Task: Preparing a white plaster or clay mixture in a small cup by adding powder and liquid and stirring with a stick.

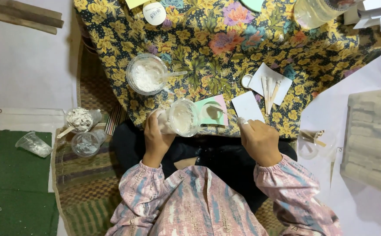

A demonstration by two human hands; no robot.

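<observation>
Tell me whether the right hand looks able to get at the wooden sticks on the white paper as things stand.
Probably yes. The right hand rests at the table edge, and the wooden sticks lie uncovered on white paper just beyond it. Only a flat white card lies between them. The left hand holds a plastic cup off to the side.

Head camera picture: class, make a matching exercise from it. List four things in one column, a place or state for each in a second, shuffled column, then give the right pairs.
Things
1. Clear cup dusted white inside
2. Bowl of white powder
3. Wooden sticks
4. Empty clear cup

Places or states
A. Lying on its side on the green mat
B. Resting on a white card on the floral cloth
C. Tilted in the left hand
D. Standing on the floral cloth with a spoon in it

Pairs: 1-C, 2-D, 3-B, 4-A
</observation>
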